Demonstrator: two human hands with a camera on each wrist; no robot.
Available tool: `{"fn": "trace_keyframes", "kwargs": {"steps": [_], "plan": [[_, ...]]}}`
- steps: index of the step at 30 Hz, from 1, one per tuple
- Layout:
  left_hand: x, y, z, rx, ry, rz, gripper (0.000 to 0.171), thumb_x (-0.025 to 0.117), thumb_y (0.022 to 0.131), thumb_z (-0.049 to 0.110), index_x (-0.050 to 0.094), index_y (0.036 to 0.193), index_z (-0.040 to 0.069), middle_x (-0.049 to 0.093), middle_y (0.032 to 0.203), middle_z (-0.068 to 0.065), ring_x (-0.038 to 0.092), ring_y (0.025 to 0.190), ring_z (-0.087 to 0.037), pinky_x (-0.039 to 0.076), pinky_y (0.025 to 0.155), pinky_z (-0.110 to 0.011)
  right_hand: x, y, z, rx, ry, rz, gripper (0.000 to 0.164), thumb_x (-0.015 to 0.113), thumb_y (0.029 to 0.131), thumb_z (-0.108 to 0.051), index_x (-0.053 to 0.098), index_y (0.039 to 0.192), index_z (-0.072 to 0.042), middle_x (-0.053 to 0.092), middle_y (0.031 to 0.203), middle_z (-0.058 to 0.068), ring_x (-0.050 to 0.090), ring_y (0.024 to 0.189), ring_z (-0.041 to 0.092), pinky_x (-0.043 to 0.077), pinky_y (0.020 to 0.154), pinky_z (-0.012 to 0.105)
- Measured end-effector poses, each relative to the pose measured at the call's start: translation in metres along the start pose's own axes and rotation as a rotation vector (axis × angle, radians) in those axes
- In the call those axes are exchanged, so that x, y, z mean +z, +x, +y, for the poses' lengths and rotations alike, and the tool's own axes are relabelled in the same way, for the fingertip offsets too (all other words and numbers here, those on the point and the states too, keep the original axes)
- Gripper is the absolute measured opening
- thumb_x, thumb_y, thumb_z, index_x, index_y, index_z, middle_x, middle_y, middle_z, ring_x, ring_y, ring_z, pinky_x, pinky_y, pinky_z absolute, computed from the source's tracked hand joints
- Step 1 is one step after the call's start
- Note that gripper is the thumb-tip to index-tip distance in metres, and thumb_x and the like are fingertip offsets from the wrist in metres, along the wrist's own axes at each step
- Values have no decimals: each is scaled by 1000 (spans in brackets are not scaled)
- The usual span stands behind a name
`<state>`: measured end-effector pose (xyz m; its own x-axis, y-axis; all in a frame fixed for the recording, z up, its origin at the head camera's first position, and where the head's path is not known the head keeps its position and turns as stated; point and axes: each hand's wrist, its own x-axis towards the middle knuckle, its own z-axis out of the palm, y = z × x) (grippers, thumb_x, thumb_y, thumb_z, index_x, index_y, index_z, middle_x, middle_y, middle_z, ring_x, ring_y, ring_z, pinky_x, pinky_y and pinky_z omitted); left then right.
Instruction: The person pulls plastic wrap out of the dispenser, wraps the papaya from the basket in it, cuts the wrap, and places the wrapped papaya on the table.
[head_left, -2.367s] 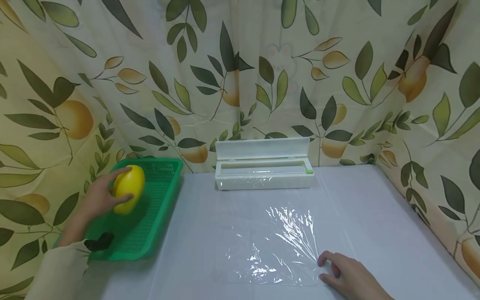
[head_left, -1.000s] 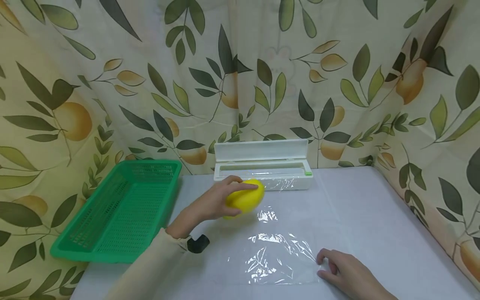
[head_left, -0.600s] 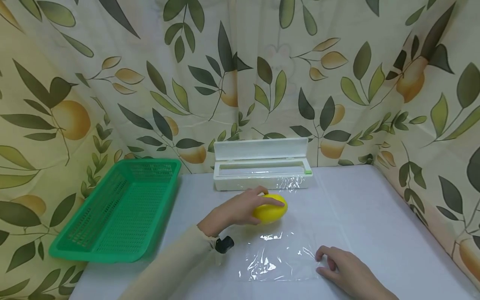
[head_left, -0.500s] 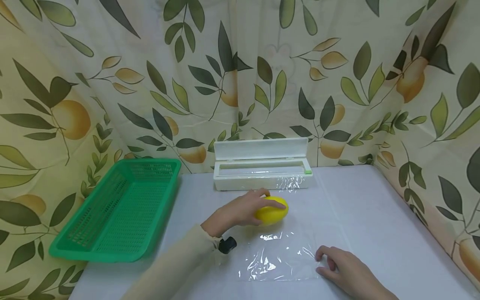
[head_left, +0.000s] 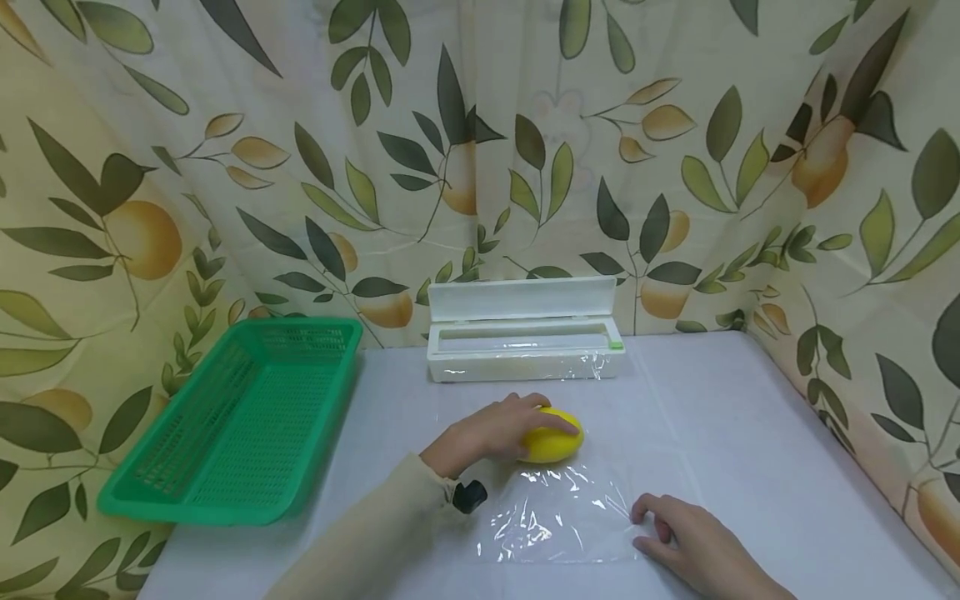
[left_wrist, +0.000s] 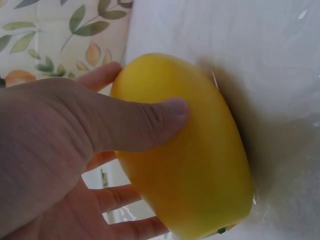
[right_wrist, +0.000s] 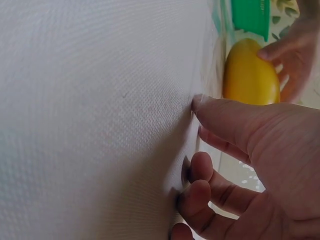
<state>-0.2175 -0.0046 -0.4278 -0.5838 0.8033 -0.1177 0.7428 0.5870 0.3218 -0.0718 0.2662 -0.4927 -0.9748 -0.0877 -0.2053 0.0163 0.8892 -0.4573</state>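
Observation:
A smooth yellow oval fruit [head_left: 553,437], perhaps a mango, rests on a sheet of clear plastic wrap [head_left: 540,517] in the head view. My left hand [head_left: 498,429] grips the fruit from its left side. In the left wrist view the thumb [left_wrist: 150,122] lies across the fruit, fingers behind it; a small green spot marks one end. My right hand [head_left: 693,537] rests at the wrap's right edge, fingertips down. Thumb and index finger stand apart there, and the other fingers [right_wrist: 197,197] bend loosely against the cloth in the right wrist view.
Behind the sheet stands a white wrap dispenser box [head_left: 525,367], lid raised, with film over its front. A green plastic basket [head_left: 300,467] sits at the left. White cloth [head_left: 720,417] covers the table, and a leaf-patterned curtain [head_left: 495,167] surrounds it.
My left hand has taken the yellow fruit out of the green basket, carried it right, and lowered it onto the wrap. The right hand has stayed nearly still.

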Motion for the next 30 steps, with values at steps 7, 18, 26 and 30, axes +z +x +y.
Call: {"fn": "trace_keyframes", "kwargs": {"steps": [7, 18, 26, 30], "plan": [[-1, 0, -2, 20, 35, 0, 72, 79, 86, 1, 59, 143, 40, 52, 145, -3, 52, 114, -20, 46, 92, -25, 1, 0, 1, -19, -15, 19, 27, 86, 82, -25, 65, 99, -28, 46, 70, -6, 40, 61, 7, 36, 59, 26], [1, -3, -7, 11, -24, -11, 78, 78, 90, 5, 49, 151, 42, 45, 155, -4, 51, 125, -24, 47, 103, -34, 2, -2, 7, -157, 33, 41, 29, 84, 83, -21, 64, 104, -26, 44, 71, -9, 39, 61, 2, 35, 59, 24], [2, -9, -9, 26, -63, 39, 76, 80, 90, 9, 48, 152, 37, 49, 151, -5, 53, 125, -23, 46, 105, -34, 0, -2, 12, -288, 75, 45, 25, 81, 85, -18, 60, 96, -24, 48, 75, -15, 44, 68, -2, 42, 63, 24], [2, -12, -7, 12, -85, 47, 74, 80, 90, 11, 49, 152, 37, 50, 150, -3, 52, 127, -23, 45, 106, -36, -1, 0, 10, -278, 81, 10, 16, 80, 87, -18, 65, 89, -25, 54, 79, -18, 48, 72, -3, 49, 67, 24]]}}
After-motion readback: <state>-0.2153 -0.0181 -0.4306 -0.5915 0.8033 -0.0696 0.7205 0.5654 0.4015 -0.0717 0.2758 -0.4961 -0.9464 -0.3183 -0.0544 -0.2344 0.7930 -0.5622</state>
